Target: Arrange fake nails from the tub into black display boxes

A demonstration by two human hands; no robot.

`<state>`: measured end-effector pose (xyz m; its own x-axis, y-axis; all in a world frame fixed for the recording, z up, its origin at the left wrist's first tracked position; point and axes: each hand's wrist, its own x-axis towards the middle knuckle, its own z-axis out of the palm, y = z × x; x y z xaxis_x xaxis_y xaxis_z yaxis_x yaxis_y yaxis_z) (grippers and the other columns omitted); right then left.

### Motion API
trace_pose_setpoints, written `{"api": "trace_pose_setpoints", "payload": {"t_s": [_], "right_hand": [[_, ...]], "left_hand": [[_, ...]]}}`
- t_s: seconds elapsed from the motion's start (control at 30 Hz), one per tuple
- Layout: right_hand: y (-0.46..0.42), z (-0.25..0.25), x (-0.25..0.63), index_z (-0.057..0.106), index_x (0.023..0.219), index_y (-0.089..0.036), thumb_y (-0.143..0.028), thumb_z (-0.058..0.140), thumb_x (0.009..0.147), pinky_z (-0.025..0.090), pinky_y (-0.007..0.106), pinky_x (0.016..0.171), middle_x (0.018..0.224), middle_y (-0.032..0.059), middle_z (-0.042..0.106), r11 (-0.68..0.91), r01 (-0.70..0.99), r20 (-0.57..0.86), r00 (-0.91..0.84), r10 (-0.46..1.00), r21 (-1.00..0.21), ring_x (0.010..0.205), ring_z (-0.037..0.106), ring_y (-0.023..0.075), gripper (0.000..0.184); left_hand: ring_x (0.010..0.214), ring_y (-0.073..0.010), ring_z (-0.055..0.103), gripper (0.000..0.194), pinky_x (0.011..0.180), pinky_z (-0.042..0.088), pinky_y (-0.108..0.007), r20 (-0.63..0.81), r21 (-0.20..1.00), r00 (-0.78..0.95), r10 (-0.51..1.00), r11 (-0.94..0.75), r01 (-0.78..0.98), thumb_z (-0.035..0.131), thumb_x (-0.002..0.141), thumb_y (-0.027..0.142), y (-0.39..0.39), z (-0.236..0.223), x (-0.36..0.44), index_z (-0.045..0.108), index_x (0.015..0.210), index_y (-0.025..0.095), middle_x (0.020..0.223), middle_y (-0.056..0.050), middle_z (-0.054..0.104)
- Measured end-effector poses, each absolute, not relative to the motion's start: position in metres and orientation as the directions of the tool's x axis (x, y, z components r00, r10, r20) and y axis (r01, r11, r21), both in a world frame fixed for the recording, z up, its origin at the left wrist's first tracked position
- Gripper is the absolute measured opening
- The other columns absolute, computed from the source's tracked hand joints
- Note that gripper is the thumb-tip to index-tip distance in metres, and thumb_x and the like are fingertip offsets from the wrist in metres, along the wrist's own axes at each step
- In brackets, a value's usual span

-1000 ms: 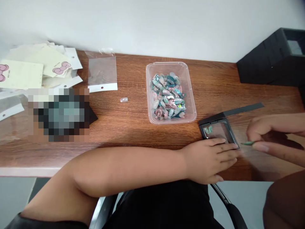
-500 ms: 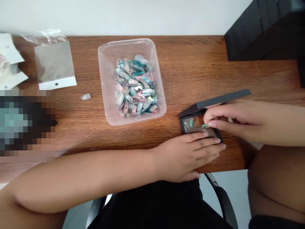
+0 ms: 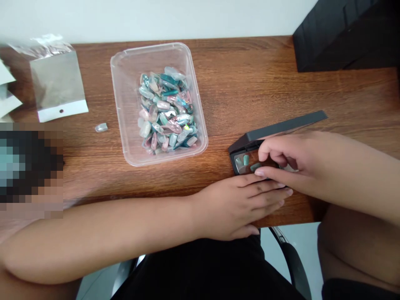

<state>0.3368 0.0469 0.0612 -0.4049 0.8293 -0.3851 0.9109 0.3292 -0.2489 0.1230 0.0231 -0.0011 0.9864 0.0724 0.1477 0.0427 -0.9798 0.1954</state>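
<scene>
A small black hinged case (image 3: 231,160) lies with its lid raised near the table's front edge. Inside it, several green press-on nails (image 3: 246,160) rest on a shiny clear surface. My left hand (image 3: 237,208) lies flat over the case's near edge, fingers stretched to the right. Above the case is my right hand (image 3: 290,160), with thumb and index finger apart and nothing between them. One green nail (image 3: 255,166) lies just by the right thumb tip. Both hands hide part of the case's inside.
A clear plastic tub (image 3: 120,108) of mixed press-on nails (image 3: 168,116) stands left of the case. Further left are a single nail (image 3: 101,127), a clear bag (image 3: 58,79) and a pixelated dark object (image 3: 28,166). Black boxes (image 3: 340,37) are stacked at the back right.
My right thumb and index finger have parted and let go of a green nail, which now lies in the case. The whole view has shifted slightly; my left hand stays on the case.
</scene>
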Motion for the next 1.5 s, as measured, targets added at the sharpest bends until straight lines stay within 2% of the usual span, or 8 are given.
{"api": "trace_pose_setpoints", "payload": {"t_s": [0.13, 0.5, 0.73, 1.03, 1.13, 1.23, 1.37, 1.5], "right_hand": [[0.047, 0.061, 0.337, 0.062, 0.08, -0.028, -0.034, 0.056, 0.085, 0.028, 0.029, 0.053, 0.064, -0.0031, 0.06, 0.369, 0.9, -0.357, -0.431, 0.828, -0.232, 0.055, 0.051, 0.0165, 0.01], [0.045, 0.059, 0.327, 0.055, 0.072, -0.025, -0.03, 0.045, 0.092, 0.026, 0.03, 0.054, 0.066, -0.0021, 0.06, 0.434, 0.865, -0.354, -0.499, 0.791, -0.252, 0.056, 0.05, 0.0172, 0.022], [0.043, 0.057, 0.333, 0.06, 0.082, -0.027, -0.031, 0.047, 0.089, 0.026, 0.028, 0.051, 0.064, -0.0031, 0.059, 0.421, 0.883, -0.293, -0.467, 0.834, -0.209, 0.051, 0.049, 0.017, 0.015], [0.042, 0.059, 0.331, 0.06, 0.08, -0.025, -0.032, 0.042, 0.091, 0.029, 0.028, 0.052, 0.069, 0.0003, 0.065, 0.445, 0.873, -0.286, -0.487, 0.825, -0.201, 0.055, 0.056, 0.018, 0.023], [0.037, 0.062, 0.331, 0.061, 0.088, -0.026, -0.045, 0.048, 0.095, 0.025, 0.027, 0.049, 0.061, -0.0009, 0.058, 0.44, 0.886, -0.255, -0.464, 0.849, -0.147, 0.048, 0.048, 0.0161, 0.023], [0.03, 0.062, 0.33, 0.06, 0.093, -0.027, -0.057, 0.05, 0.096, 0.023, 0.027, 0.049, 0.058, -0.001, 0.054, 0.407, 0.913, -0.241, -0.402, 0.883, -0.031, 0.043, 0.039, 0.0155, 0.032], [0.027, 0.058, 0.328, 0.059, 0.095, -0.026, -0.052, 0.045, 0.097, 0.019, 0.028, 0.05, 0.059, 0.0019, 0.056, 0.406, 0.911, -0.225, -0.382, 0.896, 0.069, 0.043, 0.037, 0.0175, 0.029], [0.027, 0.057, 0.325, 0.06, 0.093, -0.026, -0.047, 0.045, 0.096, 0.019, 0.028, 0.052, 0.064, 0.0043, 0.059, 0.389, 0.917, -0.217, -0.363, 0.906, 0.087, 0.047, 0.045, 0.0208, 0.026]], "left_hand": [[0.155, -0.0208, 0.039, 0.065, 0.131, 0.028, -0.037, 0.159, 0.188, 0.985, 0.071, -0.981, 0.04, 0.043, 0.101, 0.051, 0.023, -0.002, 0.123, 0.049, 0.155, 0.014, 0.168, -0.005, 0.04], [0.154, -0.0226, 0.041, 0.063, 0.131, 0.028, -0.04, 0.18, 0.182, 0.981, 0.068, -0.983, 0.035, 0.042, 0.101, 0.05, 0.023, -0.003, 0.123, 0.052, 0.153, 0.016, 0.166, -0.006, 0.043], [0.155, -0.0217, 0.04, 0.063, 0.132, 0.027, -0.04, 0.182, 0.197, 0.98, 0.08, -0.979, 0.043, 0.044, 0.101, 0.05, 0.022, -0.003, 0.122, 0.052, 0.153, 0.016, 0.166, -0.006, 0.042], [0.153, -0.0211, 0.042, 0.062, 0.131, 0.028, -0.039, 0.2, 0.196, 0.978, 0.065, -0.98, 0.025, 0.041, 0.101, 0.048, 0.024, -0.003, 0.122, 0.053, 0.153, 0.015, 0.165, -0.006, 0.044], [0.153, -0.0217, 0.043, 0.062, 0.13, 0.029, -0.038, 0.194, 0.19, 0.978, 0.077, -0.981, 0.04, 0.042, 0.101, 0.048, 0.023, -0.003, 0.122, 0.052, 0.153, 0.016, 0.165, -0.006, 0.043], [0.152, -0.0213, 0.043, 0.061, 0.128, 0.031, -0.037, 0.194, 0.191, 0.978, 0.079, -0.981, 0.041, 0.041, 0.102, 0.047, 0.022, -0.004, 0.122, 0.052, 0.153, 0.016, 0.165, -0.007, 0.045], [0.152, -0.0232, 0.044, 0.059, 0.129, 0.031, -0.04, 0.209, 0.217, 0.975, 0.078, -0.976, 0.032, 0.043, 0.102, 0.046, 0.022, -0.003, 0.122, 0.055, 0.151, 0.015, 0.164, -0.008, 0.045], [0.151, -0.0233, 0.045, 0.058, 0.131, 0.03, -0.041, 0.224, 0.24, 0.971, 0.08, -0.97, 0.025, 0.045, 0.101, 0.044, 0.023, -0.003, 0.121, 0.057, 0.149, 0.014, 0.163, -0.008, 0.046]]}}
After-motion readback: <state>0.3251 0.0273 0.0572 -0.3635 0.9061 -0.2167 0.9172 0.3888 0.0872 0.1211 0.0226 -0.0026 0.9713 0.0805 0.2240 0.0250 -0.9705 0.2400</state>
